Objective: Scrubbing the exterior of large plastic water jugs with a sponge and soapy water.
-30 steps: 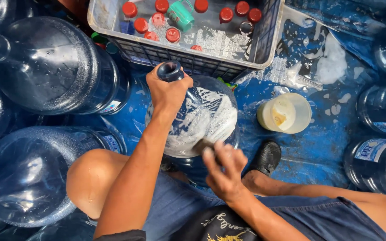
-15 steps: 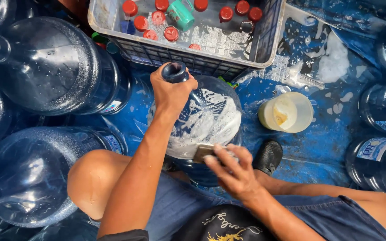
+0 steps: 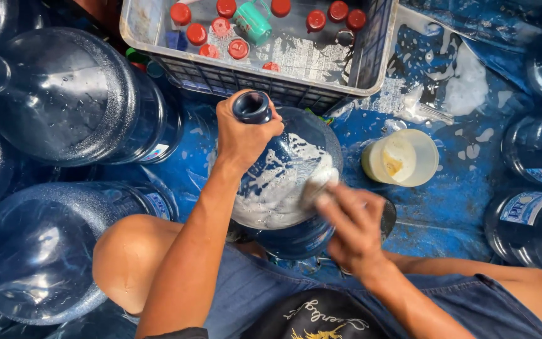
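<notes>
At the centre of the frame we grip the neck of the soapy blue water jug [image 3: 283,188] with our left hand [image 3: 243,135], while our right hand [image 3: 352,229] closes on a sponge [image 3: 318,186] pressed against its foamy side, below the grey crate [image 3: 346,85] of red caps [image 3: 197,33].

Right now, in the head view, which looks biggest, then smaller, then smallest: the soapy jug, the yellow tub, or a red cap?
1. Soapy jug, biggest by far.
2. Yellow tub.
3. Red cap, smallest.
All sit at similar distance, so the order looks safe.

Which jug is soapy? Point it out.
The upright jug between the knees, left hand on its neck; its side is foam-streaked. The others lie bare.
</notes>
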